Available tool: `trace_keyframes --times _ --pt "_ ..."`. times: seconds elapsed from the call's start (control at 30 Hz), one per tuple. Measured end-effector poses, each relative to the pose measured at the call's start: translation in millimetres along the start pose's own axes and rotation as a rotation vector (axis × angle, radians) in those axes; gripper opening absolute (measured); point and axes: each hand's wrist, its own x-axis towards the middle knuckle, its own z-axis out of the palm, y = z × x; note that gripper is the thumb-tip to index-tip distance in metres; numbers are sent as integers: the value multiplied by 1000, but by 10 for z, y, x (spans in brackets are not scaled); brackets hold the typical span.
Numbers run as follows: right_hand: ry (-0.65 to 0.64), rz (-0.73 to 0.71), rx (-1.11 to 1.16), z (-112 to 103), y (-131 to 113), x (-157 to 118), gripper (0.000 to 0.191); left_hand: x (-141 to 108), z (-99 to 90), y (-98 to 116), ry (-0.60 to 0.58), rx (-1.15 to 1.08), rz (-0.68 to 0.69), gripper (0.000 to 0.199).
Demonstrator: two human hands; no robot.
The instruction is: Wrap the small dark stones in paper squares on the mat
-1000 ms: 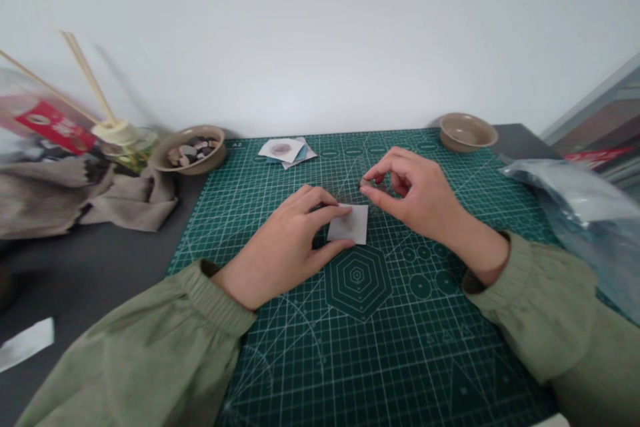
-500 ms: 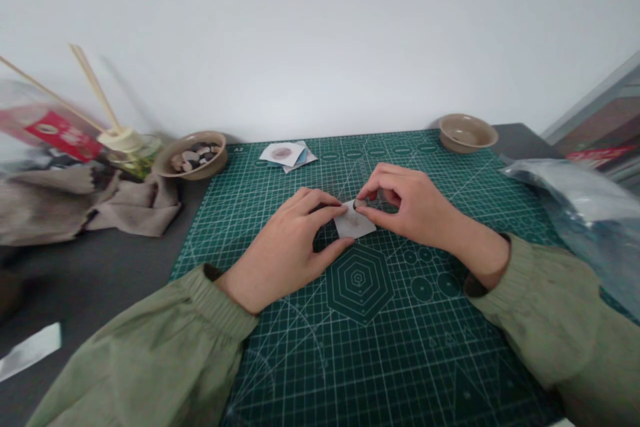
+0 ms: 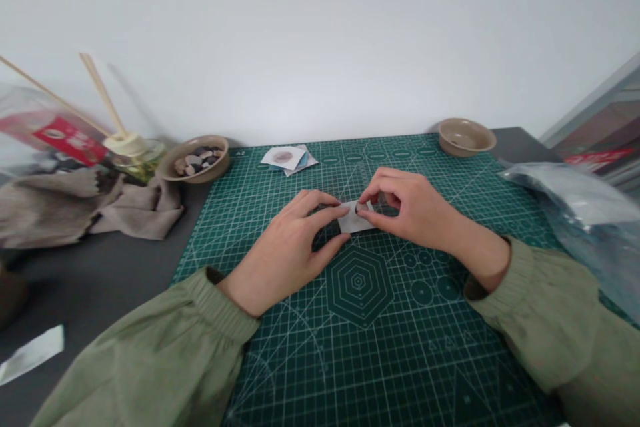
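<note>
A small white card lies on the green cutting mat between my two hands. My left hand grips it at the left, with fingertips at the upper edge and the thumb at the lower edge. My right hand pinches a small greyish pebble with a dark edge between thumb and forefinger, over the card's right part. Whether the pebble touches the card, I cannot tell. The right fingers partly hide the card's right end.
At the back left stands a brown bowl of several pebbles; another brown bowl is at the back right. Printed cards lie near the wall. A reed diffuser and a cloth sit left, a clear plastic bag right.
The pebble and my right fingertips have shifted slightly right and down over the card. The card's lower edge and my left thumb sit a little higher. The view has shifted slightly.
</note>
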Motion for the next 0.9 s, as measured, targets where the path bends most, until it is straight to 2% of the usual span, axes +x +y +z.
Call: trace_keyframes --times 0.1,0.27,0.9 --pt "-77 1 -24 11 25 -2 10 9 11 -3 -15 -30 25 37" --pt "-128 14 -89 33 58 0 13 31 27 -3 -27 -51 24 34" --pt "-101 -19 -81 59 34 17 9 41 54 2 -12 -27 18 33"
